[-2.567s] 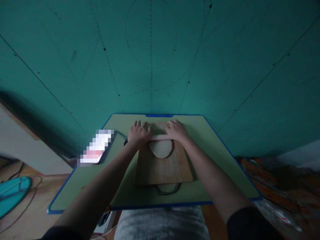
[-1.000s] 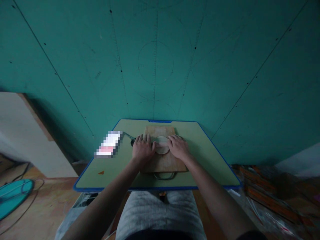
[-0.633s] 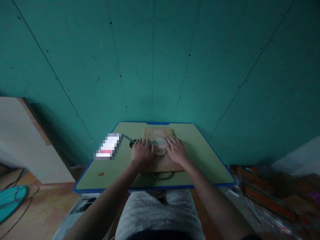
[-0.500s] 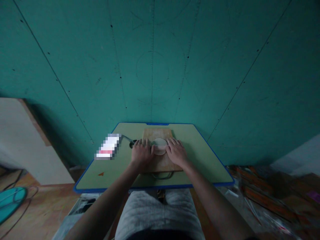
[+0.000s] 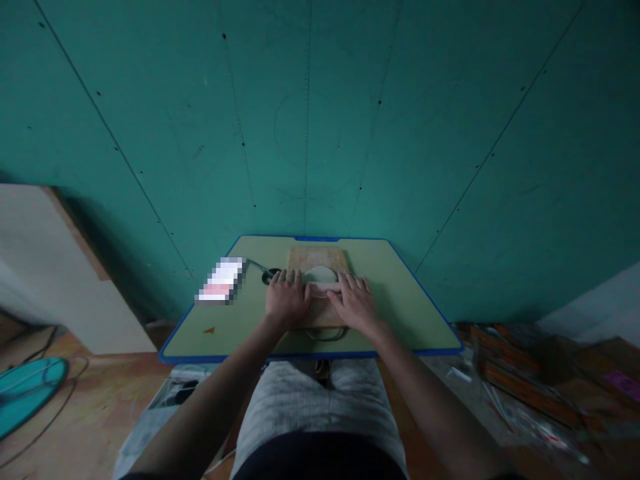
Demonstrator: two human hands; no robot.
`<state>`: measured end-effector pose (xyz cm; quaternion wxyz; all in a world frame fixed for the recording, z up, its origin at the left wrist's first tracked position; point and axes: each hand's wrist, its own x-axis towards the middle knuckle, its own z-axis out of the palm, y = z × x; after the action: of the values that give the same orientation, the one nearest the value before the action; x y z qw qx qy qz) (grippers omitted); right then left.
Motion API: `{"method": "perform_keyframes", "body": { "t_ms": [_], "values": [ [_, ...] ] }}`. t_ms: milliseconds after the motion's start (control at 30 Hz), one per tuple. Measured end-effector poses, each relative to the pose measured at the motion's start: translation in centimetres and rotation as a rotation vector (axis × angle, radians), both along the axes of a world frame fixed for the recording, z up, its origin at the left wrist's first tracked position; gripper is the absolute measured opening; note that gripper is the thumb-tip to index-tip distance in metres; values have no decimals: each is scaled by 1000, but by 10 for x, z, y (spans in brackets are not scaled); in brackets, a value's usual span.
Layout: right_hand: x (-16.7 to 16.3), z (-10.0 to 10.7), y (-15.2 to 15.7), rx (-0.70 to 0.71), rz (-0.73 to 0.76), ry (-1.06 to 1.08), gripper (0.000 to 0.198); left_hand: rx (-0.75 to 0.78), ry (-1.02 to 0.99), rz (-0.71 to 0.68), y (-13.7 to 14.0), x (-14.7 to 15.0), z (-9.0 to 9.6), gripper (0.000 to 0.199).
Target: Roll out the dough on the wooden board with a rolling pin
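A round, flat piece of pale dough lies on a wooden board. Across its nearer part runs a short, light rolling pin, and only its middle shows between my hands. My left hand covers the pin's left end, fingers pointing forward and thumb along the inner side. Over the right end lies my right hand, its thumb reaching inward along the pin. Dark-handled scissors lie just beyond my left hand, partly off the board's left side.
The board rests on a pale green folding table with blue edging, against a green wall. A blurred-out phone-like object and a small orange triangle lie at left. A white panel leans left; clutter covers the right floor.
Both hands and the rolling pin have come slightly toward me over the dough. My right thumb now stretches further inward. The whole view has tilted a little.
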<state>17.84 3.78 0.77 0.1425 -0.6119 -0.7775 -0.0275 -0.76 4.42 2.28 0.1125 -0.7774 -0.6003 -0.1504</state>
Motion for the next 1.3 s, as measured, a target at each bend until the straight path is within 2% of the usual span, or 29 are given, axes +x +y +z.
{"method": "perform_keyframes", "body": {
  "t_ms": [300, 600, 800, 1100, 1300],
  "values": [
    [-5, 13, 13, -101, -41, -58, 71, -11, 11, 15, 18, 1, -2, 51],
    [-8, 31, 46, -305, -52, -65, 75, -45, 50, 50, 38, 5, 2, 42],
    [-13, 34, 65, -317, -71, -73, 73, -114, 60, -58, 51, 3, 5, 30],
    [-14, 30, 91, -360, -83, -66, 64, -139, -2, 43, 74, 14, 2, 32],
    [-12, 25, 103, -309, -50, -87, 56, -202, -11, 43, 86, 11, 2, 36]
  ]
}}
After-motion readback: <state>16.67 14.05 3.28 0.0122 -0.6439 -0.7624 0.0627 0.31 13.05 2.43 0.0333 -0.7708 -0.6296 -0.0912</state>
